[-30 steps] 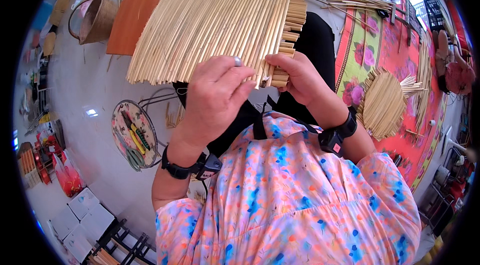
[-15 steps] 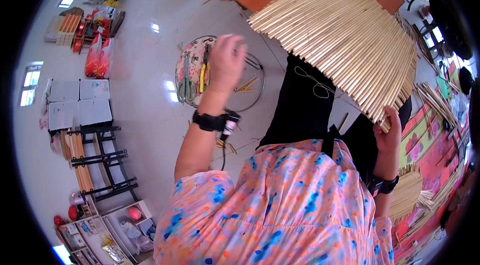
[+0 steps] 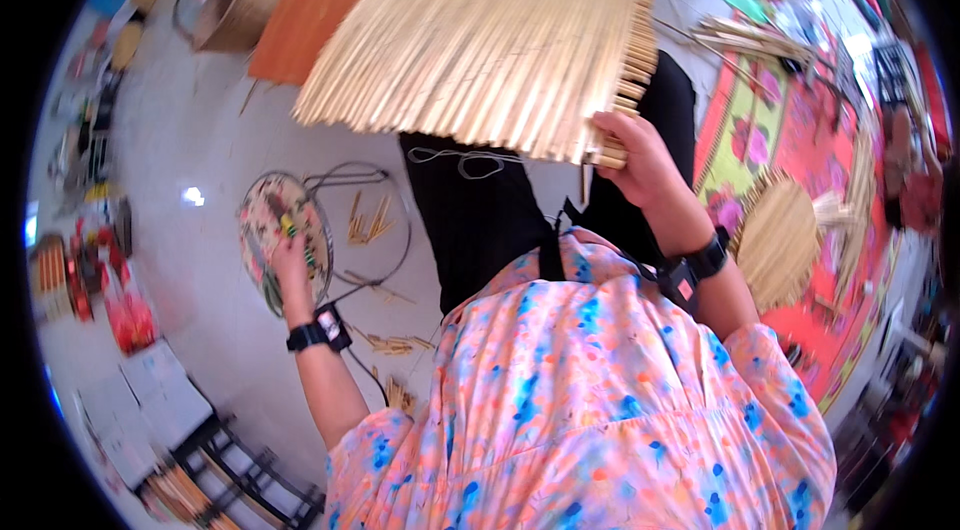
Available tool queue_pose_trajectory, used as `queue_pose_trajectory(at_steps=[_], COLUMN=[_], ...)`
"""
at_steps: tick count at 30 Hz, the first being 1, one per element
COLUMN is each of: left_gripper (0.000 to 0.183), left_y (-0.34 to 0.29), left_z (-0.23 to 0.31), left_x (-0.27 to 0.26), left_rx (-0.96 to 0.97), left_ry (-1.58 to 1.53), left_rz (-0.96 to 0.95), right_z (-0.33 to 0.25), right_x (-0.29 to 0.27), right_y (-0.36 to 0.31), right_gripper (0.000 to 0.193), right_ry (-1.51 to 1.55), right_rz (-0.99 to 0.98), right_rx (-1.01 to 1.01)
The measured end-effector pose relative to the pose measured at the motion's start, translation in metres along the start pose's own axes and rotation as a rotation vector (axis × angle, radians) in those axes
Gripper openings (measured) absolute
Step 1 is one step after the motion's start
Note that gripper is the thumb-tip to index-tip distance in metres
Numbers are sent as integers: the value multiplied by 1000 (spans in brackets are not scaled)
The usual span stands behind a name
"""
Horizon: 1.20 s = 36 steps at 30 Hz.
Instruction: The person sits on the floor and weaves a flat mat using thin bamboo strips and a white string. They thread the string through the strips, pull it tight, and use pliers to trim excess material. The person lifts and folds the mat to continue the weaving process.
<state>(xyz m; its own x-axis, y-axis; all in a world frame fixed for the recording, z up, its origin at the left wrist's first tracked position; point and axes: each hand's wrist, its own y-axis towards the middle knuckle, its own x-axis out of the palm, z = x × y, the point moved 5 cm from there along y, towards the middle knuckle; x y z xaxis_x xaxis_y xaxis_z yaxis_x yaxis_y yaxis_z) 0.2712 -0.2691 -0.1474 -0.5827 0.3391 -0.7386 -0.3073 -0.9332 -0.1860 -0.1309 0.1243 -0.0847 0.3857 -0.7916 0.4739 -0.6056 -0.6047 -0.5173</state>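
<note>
A large fan-shaped mat of straw-coloured reed sticks [image 3: 480,40] slopes across my lap and a reddish-brown board. My right hand [image 3: 640,160] is closed on its near right corner, thumb on top, where a second layer of sticks shows beneath. Down at the left, my left hand [image 3: 291,262] is over a round stool with a flowered seat [image 3: 262,198], its fingers closed round yellow-handled pliers [image 3: 288,227]. The hand hides part of the tool, and blur softens it. Green-handled scissors [image 3: 268,282] lie beside that hand. A thin pale cord [image 3: 480,162] loops over my dark trousers.
The reddish-brown board [image 3: 300,25] lies under the mat's far left part. Cut stick pieces [image 3: 370,220] litter the floor by the stool. A woven basket [image 3: 235,15] stands at the far left. On the right, a rounded reed piece [image 3: 778,242] rests on a red flowered mat [image 3: 735,135].
My left hand has come down onto the stool and closed round the pliers. The view has turned, so the mat appears farther left; my right hand still grips its corner.
</note>
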Motion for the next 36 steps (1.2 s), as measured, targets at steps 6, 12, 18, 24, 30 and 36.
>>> queue_pose_trajectory(at_steps=[6, 12, 18, 24, 30, 36], left_gripper=[36, 64, 47, 48, 48, 43], left_y=[-63, -136, -190, -201, -205, -208], left_z=[121, 230, 313, 344, 358, 363], left_x=[37, 58, 67, 83, 94, 101], left_rx=[-115, 248, 1060, 1148, 1176, 1182], left_ry=[-1051, -683, 343, 527, 613, 662], left_rz=[-438, -697, -529, -531, -552, -569], right_z=[6, 6, 7, 5, 7, 8], right_x=[-9, -7, -7, -7, -9, -10], right_y=[2, -5, -3, -3, -1, -1], right_gripper=[18, 18, 20, 22, 22, 23], right_ry=[40, 49, 18, -15, 7, 4], right_rz=[-24, -9, -8, 30, 24, 32], right_rx=[17, 37, 47, 54, 59, 95])
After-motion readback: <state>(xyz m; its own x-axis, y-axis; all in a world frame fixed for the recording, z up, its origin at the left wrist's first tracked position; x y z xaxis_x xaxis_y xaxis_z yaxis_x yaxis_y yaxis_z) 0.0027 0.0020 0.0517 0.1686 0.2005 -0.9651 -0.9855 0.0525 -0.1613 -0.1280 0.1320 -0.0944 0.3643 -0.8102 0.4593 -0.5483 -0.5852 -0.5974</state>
